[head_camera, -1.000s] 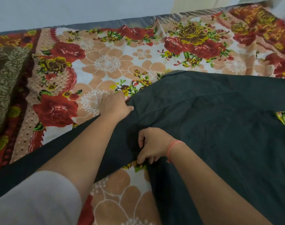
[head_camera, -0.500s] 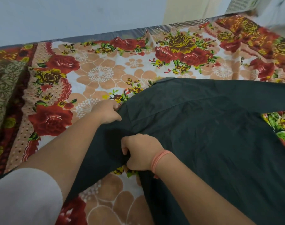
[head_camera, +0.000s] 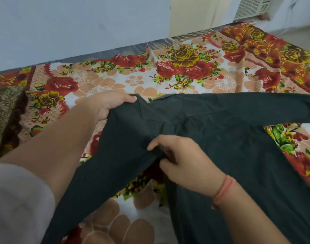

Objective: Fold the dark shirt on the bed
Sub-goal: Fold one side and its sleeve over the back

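The dark shirt (head_camera: pixel 221 138) lies spread over the floral bed sheet (head_camera: pixel 133 81), one sleeve running down to the lower left and the other stretching off to the right. My left hand (head_camera: pixel 106 104) grips the shirt at its shoulder, lifting that corner off the bed. My right hand (head_camera: pixel 182 161), with a pink band on the wrist, pinches the cloth at the armpit where the left sleeve meets the body. The shirt's lower part runs out of view at the bottom.
A patterned olive pillow (head_camera: pixel 2 113) lies at the left edge. The bed's far side meets a pale blue wall (head_camera: pixel 80 23). An air cooler (head_camera: pixel 251 7) stands beyond the bed's far right corner.
Both hands have lifted the shoulder and armpit of the shirt off the bed and pulled them right. The sleeve now hangs taut to the lower left. The view has tilted upward.
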